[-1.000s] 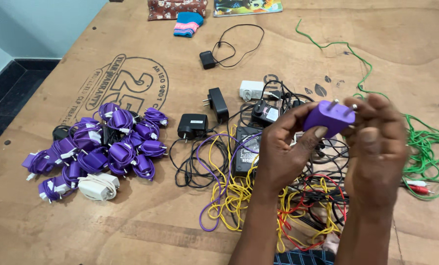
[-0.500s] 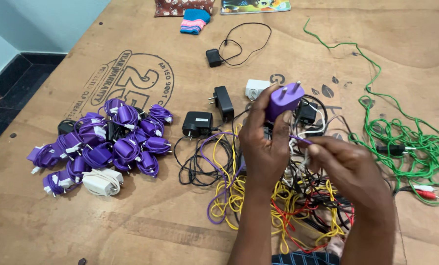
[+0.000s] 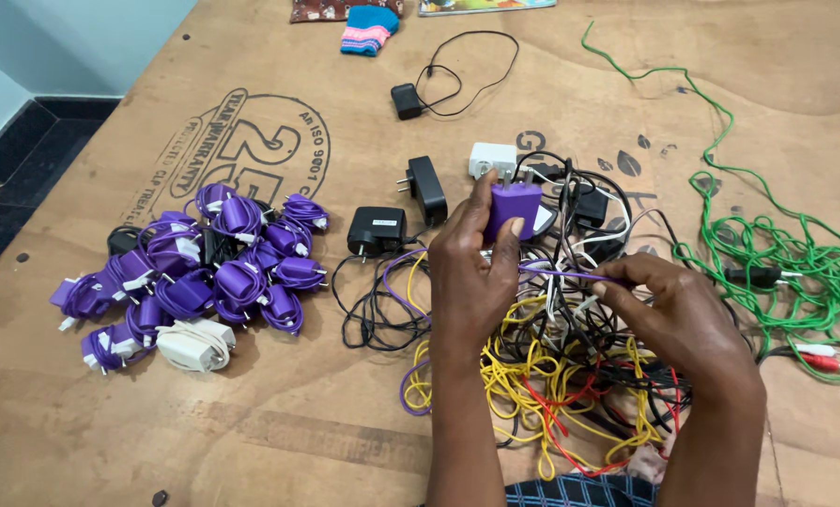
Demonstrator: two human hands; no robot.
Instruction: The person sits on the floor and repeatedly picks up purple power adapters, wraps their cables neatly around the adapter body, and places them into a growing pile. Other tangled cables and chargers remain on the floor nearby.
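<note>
Purple charger (image 3: 515,206), centre of the frame, has come down from its raised position a second ago; the left hand (image 3: 471,272) grips it just above the wire tangle (image 3: 570,376); the right hand (image 3: 669,310) now pinches its purple cable (image 3: 561,272), stretched taut between them.

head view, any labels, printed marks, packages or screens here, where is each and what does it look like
Round stamp: printed on the plywood table, upper left, dark ring with large figures inside.
Leaf marks: small dark printed shapes on the board, right of centre.
Label: pale rectangle on the black adapter left of the left hand.
Booklet: colourful cover, top edge.
No screens.
</note>
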